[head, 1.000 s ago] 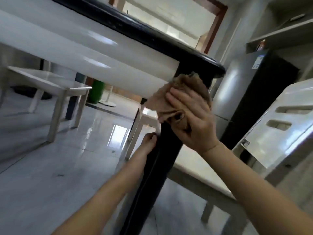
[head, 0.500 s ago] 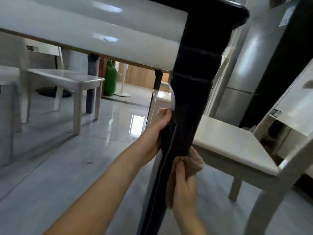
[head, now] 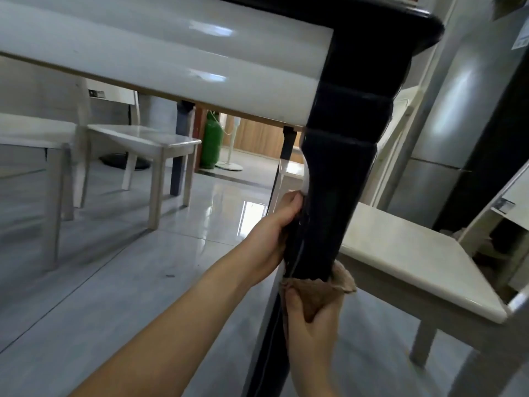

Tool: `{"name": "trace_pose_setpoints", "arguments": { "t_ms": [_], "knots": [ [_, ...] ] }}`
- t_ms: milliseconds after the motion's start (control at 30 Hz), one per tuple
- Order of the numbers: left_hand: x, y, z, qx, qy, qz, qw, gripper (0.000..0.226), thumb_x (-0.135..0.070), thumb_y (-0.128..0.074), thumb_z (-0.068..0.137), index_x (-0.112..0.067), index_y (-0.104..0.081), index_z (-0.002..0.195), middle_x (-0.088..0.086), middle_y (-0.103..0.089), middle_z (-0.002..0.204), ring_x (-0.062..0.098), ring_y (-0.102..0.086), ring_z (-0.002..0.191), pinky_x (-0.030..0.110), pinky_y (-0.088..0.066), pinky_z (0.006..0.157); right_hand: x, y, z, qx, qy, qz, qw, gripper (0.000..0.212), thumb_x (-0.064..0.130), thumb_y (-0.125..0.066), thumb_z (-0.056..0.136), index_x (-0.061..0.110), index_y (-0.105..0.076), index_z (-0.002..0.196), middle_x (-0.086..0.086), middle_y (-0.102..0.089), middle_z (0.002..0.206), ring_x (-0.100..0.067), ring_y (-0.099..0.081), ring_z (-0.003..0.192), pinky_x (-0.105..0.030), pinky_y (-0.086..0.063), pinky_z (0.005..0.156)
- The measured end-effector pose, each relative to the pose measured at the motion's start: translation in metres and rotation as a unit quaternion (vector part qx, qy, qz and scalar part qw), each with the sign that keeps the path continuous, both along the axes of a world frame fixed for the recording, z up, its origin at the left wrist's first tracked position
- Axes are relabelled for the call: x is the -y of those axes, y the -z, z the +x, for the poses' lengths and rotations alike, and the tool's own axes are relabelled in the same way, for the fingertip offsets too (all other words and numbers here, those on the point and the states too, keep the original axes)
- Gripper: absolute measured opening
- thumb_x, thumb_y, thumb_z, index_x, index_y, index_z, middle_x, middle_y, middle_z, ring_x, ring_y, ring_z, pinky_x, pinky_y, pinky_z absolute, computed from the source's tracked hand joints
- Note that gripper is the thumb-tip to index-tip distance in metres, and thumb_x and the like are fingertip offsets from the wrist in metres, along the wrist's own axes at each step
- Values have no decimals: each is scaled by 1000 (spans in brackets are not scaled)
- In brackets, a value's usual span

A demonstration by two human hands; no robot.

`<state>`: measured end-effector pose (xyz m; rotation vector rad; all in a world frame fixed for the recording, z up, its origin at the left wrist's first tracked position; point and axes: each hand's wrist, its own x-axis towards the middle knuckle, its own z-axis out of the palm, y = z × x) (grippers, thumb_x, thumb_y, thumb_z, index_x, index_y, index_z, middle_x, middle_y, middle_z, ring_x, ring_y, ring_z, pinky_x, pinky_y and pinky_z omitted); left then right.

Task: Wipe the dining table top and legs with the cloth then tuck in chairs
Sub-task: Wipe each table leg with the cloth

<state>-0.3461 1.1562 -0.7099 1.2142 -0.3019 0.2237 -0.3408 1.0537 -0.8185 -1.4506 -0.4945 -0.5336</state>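
Note:
I look from low down at the dining table's black corner leg (head: 340,179), under its glossy white apron (head: 160,67). My left hand (head: 274,233) grips the leg's left edge about halfway down. Below it, my right hand (head: 309,319) holds a brown cloth (head: 317,290) wrapped around the leg and pressed against it. A cream chair (head: 406,253) stands just right of the leg, its seat pulled out from the table. Two more white chairs (head: 148,144) stand on the far side.
A silver fridge (head: 458,96) rises close behind the cream chair on the right. A green gas cylinder (head: 213,141) and a white fan base (head: 229,164) stand in the far doorway. Glossy grey floor tiles (head: 100,282) spread to the left.
My right hand has slid the cloth down the black leg from its top near the tabletop to about mid-height. My left hand stayed gripping the leg.

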Motion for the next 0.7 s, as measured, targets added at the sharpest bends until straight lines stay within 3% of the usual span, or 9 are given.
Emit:
{"name": "trace_pose_setpoints", "arguments": {
  "t_ms": [100, 200, 333, 467, 567, 600, 700],
  "knots": [
    [1, -1, -3, -9, -3, -8, 1000, 42, -39, -34, 99, -16, -47, 132, 10, -57, 131, 20, -57, 119, 36, -45, 103, -4, -16, 3, 19, 24, -13, 999, 74, 55, -63, 68, 29, -39, 133, 4, -56, 123, -4, -57, 108, -13, -49, 86],
    [3, -2, -4, -10, 15, -37, 999, 45, -38, -35, 99, -14, -47, 135, 7, -60, 129, 16, -60, 114, 26, -49, 96, -7, -80, 13, 105, 66, -14, 992, 71, 55, -63, 77, 20, -38, 135, 1, -55, 122, -7, -56, 110, -16, -49, 90],
    [2, -2, -1, -10, 19, -57, 998, 45, -36, -34, 100, -12, -44, 136, 9, -56, 134, 17, -57, 118, 26, -49, 95, -14, -139, 26, 165, 183, -29, 969, 72, 59, -58, 84, 12, -39, 135, 6, -50, 122, -9, -52, 107, -7, -37, 86],
    [0, 2, 3, -4, 38, -69, 997, 44, -32, -33, 101, -10, -41, 138, 10, -55, 132, 18, -55, 120, 29, -43, 100, -22, -57, 20, 110, 201, -2, 973, 74, 72, -49, 81, 18, -43, 131, 1, -60, 117, -13, -60, 103, -8, -42, 84],
    [-2, 1, 4, -2, 39, -57, 998, 43, -34, -33, 100, -13, -44, 136, 6, -57, 129, 15, -57, 114, 29, -45, 98, -15, 25, 8, 67, 147, -45, 986, 48, 77, -40, 81, 53, -49, 121, -10, -55, 130, -26, -55, 120, -41, -45, 102],
    [-3, 2, 6, 3, 41, -53, 998, 42, -35, -34, 100, -15, -46, 135, 4, -58, 129, 13, -58, 114, 29, -47, 97, -14, 33, 5, 53, 133, -51, 988, 43, 74, -43, 82, 57, -45, 122, -10, -52, 133, -27, -52, 124, -42, -43, 104],
    [-1, 3, 5, 7, 34, -42, 998, 41, -37, -36, 99, -19, -47, 134, -1, -62, 122, 10, -60, 111, 25, -50, 93, -17, 4, 5, 61, 119, -12, 991, 48, 52, -54, 83, 40, -38, 126, -4, -53, 124, -22, -57, 115, -28, -47, 94]
  ]
}}
